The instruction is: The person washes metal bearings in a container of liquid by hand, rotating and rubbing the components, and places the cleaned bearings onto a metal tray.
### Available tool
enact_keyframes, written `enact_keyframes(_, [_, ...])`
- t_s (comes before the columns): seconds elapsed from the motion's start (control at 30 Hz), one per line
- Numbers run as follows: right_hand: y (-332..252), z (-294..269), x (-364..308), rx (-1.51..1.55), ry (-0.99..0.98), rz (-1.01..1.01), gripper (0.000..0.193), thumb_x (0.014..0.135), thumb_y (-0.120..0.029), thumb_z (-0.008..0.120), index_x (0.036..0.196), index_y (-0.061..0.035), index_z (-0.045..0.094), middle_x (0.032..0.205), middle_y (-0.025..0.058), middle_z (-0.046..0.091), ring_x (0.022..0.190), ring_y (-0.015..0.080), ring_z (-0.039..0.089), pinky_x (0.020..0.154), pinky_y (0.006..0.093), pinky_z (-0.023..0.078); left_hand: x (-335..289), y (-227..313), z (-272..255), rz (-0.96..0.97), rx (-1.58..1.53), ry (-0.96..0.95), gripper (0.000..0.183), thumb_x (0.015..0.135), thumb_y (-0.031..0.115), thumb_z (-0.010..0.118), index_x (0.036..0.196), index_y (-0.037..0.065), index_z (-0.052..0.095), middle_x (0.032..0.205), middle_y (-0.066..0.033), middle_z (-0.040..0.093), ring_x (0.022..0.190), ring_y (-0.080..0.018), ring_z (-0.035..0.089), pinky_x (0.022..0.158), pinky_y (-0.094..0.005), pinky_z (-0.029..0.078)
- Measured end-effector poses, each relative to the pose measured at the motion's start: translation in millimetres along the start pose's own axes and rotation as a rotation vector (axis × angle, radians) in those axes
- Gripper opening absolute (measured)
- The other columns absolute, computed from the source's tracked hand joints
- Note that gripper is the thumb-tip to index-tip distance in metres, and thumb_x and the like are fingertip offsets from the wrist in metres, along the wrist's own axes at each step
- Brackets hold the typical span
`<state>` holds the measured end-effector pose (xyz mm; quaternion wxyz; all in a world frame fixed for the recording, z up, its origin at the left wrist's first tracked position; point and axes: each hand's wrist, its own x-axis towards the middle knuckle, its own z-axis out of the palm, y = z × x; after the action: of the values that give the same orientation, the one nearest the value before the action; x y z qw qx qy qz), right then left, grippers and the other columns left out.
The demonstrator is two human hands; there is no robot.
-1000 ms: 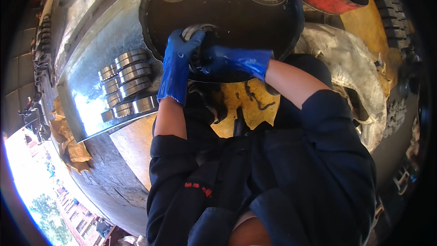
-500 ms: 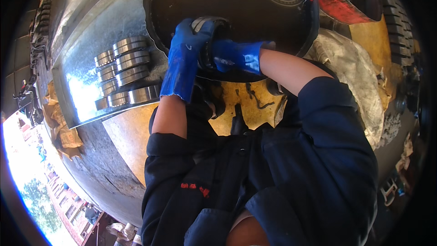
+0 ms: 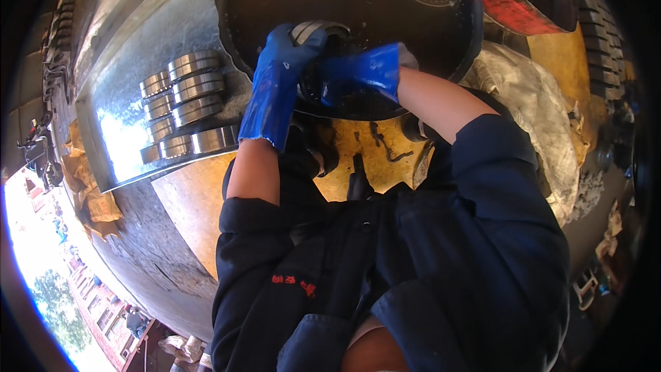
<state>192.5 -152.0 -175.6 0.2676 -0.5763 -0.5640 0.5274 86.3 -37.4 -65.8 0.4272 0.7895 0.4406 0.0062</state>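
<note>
My left hand [image 3: 292, 47], in a long blue rubber glove, is closed round the rim of a metal bearing ring [image 3: 318, 27], which is tilted over the near side of a round black tub [image 3: 227, 34]. My right hand [image 3: 337, 81], gloved the same way, reaches in from the right against the near side of the ring. Its fingers are hidden in the dark there. Dark liquid seems to fill the tub, and two pale circular outlines show toward its far side. To the left, several shiny bearing rings [image 3: 196, 86] stand in rows on a metal sheet [image 3: 124, 131].
A red container [image 3: 513, 7] with a red-handled tool stands at the far right, beside a black tyre [image 3: 599, 34]. Pale sacking [image 3: 533, 103] lies right of the tub. Brown torn paper [image 3: 89, 186] lies left of the metal sheet. Yellow flooring [image 3: 368, 148] shows between my legs.
My right hand has drawn slightly to the right, and the held ring has tipped a little. My left hand keeps its grip at nearly the same spot.
</note>
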Motion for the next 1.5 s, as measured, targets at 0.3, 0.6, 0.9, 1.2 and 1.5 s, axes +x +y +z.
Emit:
enact_keyframes(0.3, [22,17,27,-0.094,0.074,0.024,0.021,0.099,-0.015,0.064,0.113,-0.0052,0.075,0.108,0.0161,0.075,0.099,0.0261,0.071,0.083,0.0390,0.057,4,13,8,-0.011,0.063,-0.065,0.072,0.085,0.055,0.077,0.132,0.001,0.067,0.119,-0.0252,0.074,0.114,-0.0365,0.072,0.100,-0.0432,0.055])
enact_keyframes(0.6, [21,20,10,-0.460,0.377,-0.120,0.022,0.099,-0.013,0.061,0.116,-0.0052,0.073,0.114,0.0180,0.073,0.108,0.0271,0.069,0.091,0.0367,0.056,20,-13,12,0.005,0.038,-0.056,0.081,0.084,0.057,0.078,0.137,-0.002,0.063,0.127,-0.0274,0.070,0.118,-0.0375,0.070,0.101,-0.0430,0.055])
enact_keyframes(0.9, [-8,-21,-8,0.290,-0.127,0.183,0.023,0.101,-0.013,0.060,0.120,-0.0049,0.071,0.117,0.0172,0.072,0.110,0.0264,0.069,0.092,0.0362,0.056,0,12,0,-0.047,0.066,-0.093,0.083,0.085,0.064,0.077,0.135,-0.001,0.065,0.125,-0.0248,0.072,0.118,-0.0342,0.070,0.102,-0.0415,0.053])
enact_keyframes(1.2, [11,18,17,-0.313,0.315,-0.070,0.024,0.103,-0.013,0.059,0.123,-0.0046,0.069,0.120,0.0164,0.072,0.112,0.0257,0.068,0.093,0.0357,0.056,5,7,5,-0.022,0.080,-0.018,0.077,0.083,0.063,0.075,0.134,0.005,0.066,0.124,-0.0263,0.072,0.117,-0.0406,0.070,0.101,-0.0452,0.054])
enact_keyframes(1.5, [0,-5,-5,0.043,0.011,0.093,0.026,0.104,-0.012,0.058,0.127,-0.0043,0.068,0.123,0.0156,0.071,0.114,0.0250,0.068,0.094,0.0352,0.056,-5,18,1,-0.054,0.124,-0.037,0.084,0.086,0.065,0.073,0.137,-0.002,0.064,0.130,-0.0283,0.069,0.123,-0.0403,0.067,0.106,-0.0445,0.051])
